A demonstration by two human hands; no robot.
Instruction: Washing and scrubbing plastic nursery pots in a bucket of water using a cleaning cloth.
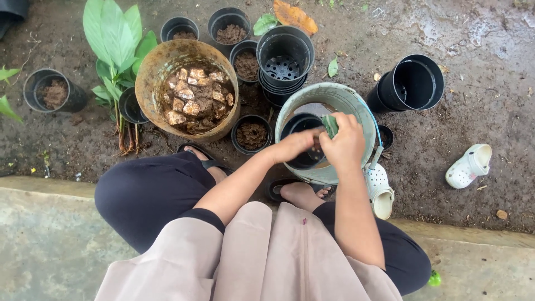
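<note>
A green plant piece is being gripped by the right hand and the left hand over an unfilled black pot, several pots already being filled.

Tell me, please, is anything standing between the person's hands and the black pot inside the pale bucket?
Nothing visible does: the left hand and right hand already meet at the black pot inside the pale bucket.

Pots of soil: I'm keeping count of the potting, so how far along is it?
Done: several small black pots hold brown mix, like one by the rusty bucket of chunks. In hand: both hands, left and right, work a green piece over a black pot inside the pale bucket. Left: the empty stacked pots, another empty pot and the loose leafy plant.
</note>
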